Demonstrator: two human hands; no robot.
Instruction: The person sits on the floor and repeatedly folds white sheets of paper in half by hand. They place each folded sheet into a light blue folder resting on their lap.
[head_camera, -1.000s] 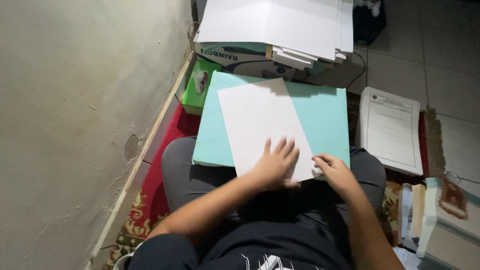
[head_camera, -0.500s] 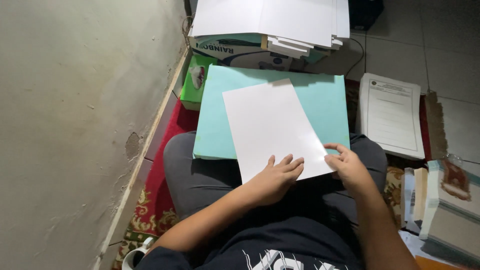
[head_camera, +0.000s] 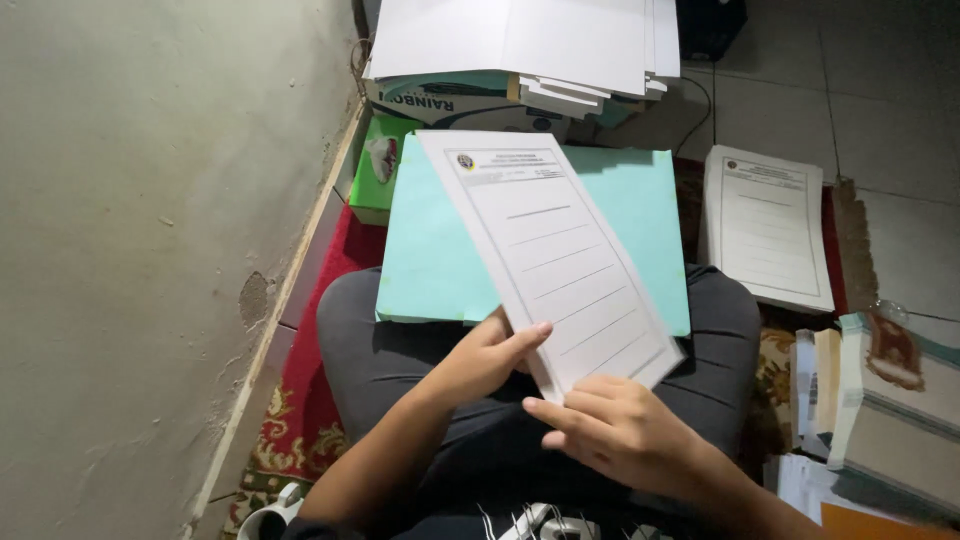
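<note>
Pinching the lined sheet at its near edge, the left hand has a closed grip with the thumb on top; the right hand supports the lower corner, fingers curled shut. The sheet tilts above the teal folder on the lap, wall close left, paper stack right.

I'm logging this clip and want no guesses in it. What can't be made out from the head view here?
- Printed sheet: its text is too small to read.
- Left hand: fingers hidden behind the sheet.
- Teal folder: its middle is covered by the sheet.
- Cardboard box: top hidden under a stack of white paper, which the top edge cuts off.
- Right hand: palm faces away.
</note>
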